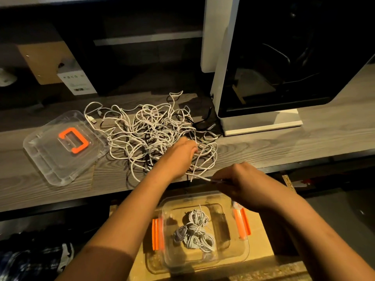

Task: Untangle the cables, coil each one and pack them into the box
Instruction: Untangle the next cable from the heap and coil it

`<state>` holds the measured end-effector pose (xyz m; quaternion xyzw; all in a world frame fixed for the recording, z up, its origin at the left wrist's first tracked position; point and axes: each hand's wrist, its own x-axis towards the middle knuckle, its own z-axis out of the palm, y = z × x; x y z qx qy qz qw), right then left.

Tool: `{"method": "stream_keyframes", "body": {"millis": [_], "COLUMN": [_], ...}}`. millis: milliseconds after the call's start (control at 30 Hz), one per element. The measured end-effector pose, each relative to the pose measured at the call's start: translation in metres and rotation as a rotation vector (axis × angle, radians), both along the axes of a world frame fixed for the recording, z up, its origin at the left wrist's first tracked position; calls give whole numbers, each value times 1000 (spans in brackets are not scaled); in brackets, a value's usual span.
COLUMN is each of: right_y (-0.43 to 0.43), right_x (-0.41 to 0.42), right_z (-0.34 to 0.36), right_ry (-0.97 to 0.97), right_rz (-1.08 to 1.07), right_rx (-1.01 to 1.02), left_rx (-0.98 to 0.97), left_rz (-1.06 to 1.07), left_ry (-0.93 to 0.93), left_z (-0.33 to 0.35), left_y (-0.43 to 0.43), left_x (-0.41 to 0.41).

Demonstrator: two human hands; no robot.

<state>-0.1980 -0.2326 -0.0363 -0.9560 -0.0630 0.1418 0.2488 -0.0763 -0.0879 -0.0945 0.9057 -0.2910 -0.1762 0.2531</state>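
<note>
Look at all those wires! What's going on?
A person is untangling a heap of white cables on the wooden desk. The left hand reaches into the heap, while the right hand pinches one cable end drawn out toward the desk's edge. Below, a clear plastic box with orange latches already holds a few coiled cables. Its lid lies on the desk, left of the heap.

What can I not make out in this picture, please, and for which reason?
Head view:
Left hand fingertips: buried in the cable pile; grip unclear.
Cable count in the pile: strands overlap.
End of the cable pinched by the right hand: blurred, plug type unclear.
Coils in the box: overlapping, count unclear.
Carton label: too small.
</note>
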Motion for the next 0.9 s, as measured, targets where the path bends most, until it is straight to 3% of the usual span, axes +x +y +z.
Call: {"method": "stream_keyframes", "body": {"millis": [100, 233, 400, 467, 600, 667, 767, 833, 900], "right_y": [-9, -17, -30, -32, -29, -29, -23, -13, 0], "right_x": [2, 7, 20, 25, 33, 35, 31, 29, 27], "right_z": [-5, -3, 3, -1, -11, -23, -44, -53, -55], "right_ry": [-23, -127, -238, -236, -297, -317, -195, -132, -62], "right_rz": [-121, -285, -408, -430, -531, -622, -735, -753, -697], "right_rx": [12, 105, 104, 112, 195, 254, 503, 595, 590], "left_rx": [-5, 57, -118, -53, 161, -40, -450, -660, -745], "left_rz": [-42, -115, -55, -50, -168, -160, 10, 114, 202], "left_ry": [95, 44, 235, 278, 166, 339, 543, 555, 429], "left_z": [-6, -11, 6, 11, 10, 9, 22, 30, 37], "left_y": [10, 11, 5, 3, -1, -4, -7, -10, -17], "left_x": [0, -7, -20, -26, -37, -40, -41, -44, -46]}}
